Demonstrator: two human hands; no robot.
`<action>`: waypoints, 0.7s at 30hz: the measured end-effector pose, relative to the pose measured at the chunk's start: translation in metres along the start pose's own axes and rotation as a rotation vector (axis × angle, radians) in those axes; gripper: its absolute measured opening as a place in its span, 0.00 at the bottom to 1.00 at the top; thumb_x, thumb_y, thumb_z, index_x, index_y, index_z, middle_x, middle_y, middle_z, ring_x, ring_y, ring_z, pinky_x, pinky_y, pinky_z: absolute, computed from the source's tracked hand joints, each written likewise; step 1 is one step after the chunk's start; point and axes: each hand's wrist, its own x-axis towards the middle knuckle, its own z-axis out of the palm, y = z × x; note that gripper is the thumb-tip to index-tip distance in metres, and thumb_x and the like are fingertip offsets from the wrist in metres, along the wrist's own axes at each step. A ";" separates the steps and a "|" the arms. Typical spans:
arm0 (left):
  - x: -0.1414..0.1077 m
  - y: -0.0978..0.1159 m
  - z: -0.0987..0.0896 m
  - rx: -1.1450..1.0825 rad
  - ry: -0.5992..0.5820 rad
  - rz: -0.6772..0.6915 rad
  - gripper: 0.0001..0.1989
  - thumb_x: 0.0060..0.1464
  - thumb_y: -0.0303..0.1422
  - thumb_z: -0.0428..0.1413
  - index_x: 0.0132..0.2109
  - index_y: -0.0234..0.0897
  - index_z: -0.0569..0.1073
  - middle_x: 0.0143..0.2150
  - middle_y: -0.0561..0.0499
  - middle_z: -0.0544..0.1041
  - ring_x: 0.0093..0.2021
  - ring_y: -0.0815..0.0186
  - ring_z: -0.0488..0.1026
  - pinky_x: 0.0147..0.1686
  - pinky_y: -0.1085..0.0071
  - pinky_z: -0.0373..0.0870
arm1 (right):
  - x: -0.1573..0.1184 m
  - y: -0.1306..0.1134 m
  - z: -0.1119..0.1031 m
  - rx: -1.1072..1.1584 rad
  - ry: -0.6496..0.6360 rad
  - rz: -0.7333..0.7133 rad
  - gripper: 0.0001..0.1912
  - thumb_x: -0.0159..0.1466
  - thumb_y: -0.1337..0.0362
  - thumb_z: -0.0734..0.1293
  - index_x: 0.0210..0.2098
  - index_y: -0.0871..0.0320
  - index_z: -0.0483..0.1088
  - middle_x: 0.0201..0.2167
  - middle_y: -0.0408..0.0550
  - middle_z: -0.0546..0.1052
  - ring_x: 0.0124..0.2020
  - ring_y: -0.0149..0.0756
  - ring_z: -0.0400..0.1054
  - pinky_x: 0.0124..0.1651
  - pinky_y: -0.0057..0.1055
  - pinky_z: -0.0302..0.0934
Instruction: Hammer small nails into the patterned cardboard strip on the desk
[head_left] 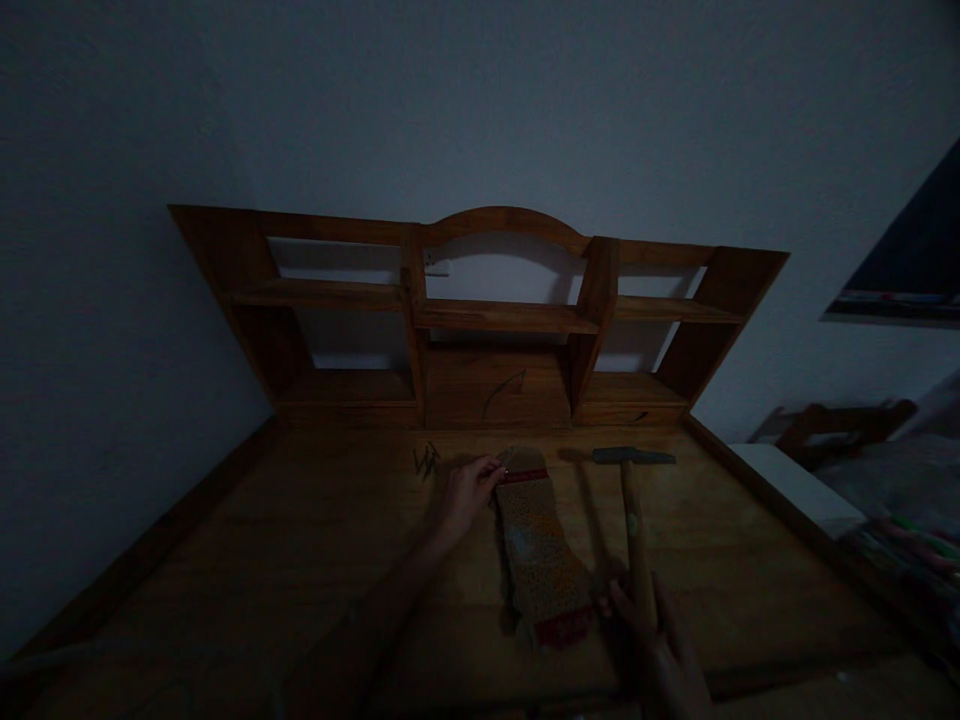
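Observation:
My right hand (pixel 660 640) is wrapped round the wooden handle of a hammer (pixel 636 530), whose dark metal head points away from me above the desk. My left hand (pixel 469 492) is closed in a pinch at the far end of a flat, speckled piece (pixel 541 545) with dark red bands at both ends. A thin nail (pixel 511 455) seems to stick out from those fingertips, though the dim light blurs it. Several loose nails (pixel 426 459) lie on the desk, left of my left hand.
The wooden desk (pixel 315 520) has raised side edges and a shelf unit (pixel 506 318) along its back. A thin bent wire or twig (pixel 502 390) shows at the middle compartment. A small dark item (pixel 641 415) is at the right compartment. To the right is a white surface (pixel 795 485).

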 end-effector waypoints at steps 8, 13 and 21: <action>0.002 0.002 -0.001 0.077 -0.027 0.065 0.08 0.56 0.35 0.54 0.36 0.38 0.76 0.34 0.52 0.79 0.35 0.67 0.75 0.35 0.76 0.65 | -0.006 -0.006 0.008 -0.046 0.030 -0.039 0.38 0.50 0.47 0.71 0.54 0.60 0.62 0.30 0.45 0.78 0.35 0.44 0.74 0.34 0.30 0.69; 0.004 -0.005 0.003 0.149 -0.019 0.142 0.07 0.56 0.34 0.55 0.37 0.38 0.77 0.36 0.51 0.79 0.37 0.66 0.74 0.37 0.74 0.66 | -0.015 -0.035 0.010 -0.308 0.030 -0.114 0.39 0.57 0.45 0.64 0.61 0.61 0.56 0.28 0.48 0.78 0.24 0.44 0.73 0.21 0.31 0.65; 0.005 -0.001 0.007 0.139 -0.021 0.081 0.09 0.54 0.35 0.55 0.36 0.38 0.79 0.35 0.50 0.80 0.34 0.65 0.76 0.36 0.74 0.67 | -0.017 -0.076 0.008 -0.833 -0.213 -0.602 0.25 0.56 0.45 0.62 0.45 0.55 0.74 0.47 0.55 0.76 0.52 0.51 0.67 0.50 0.38 0.65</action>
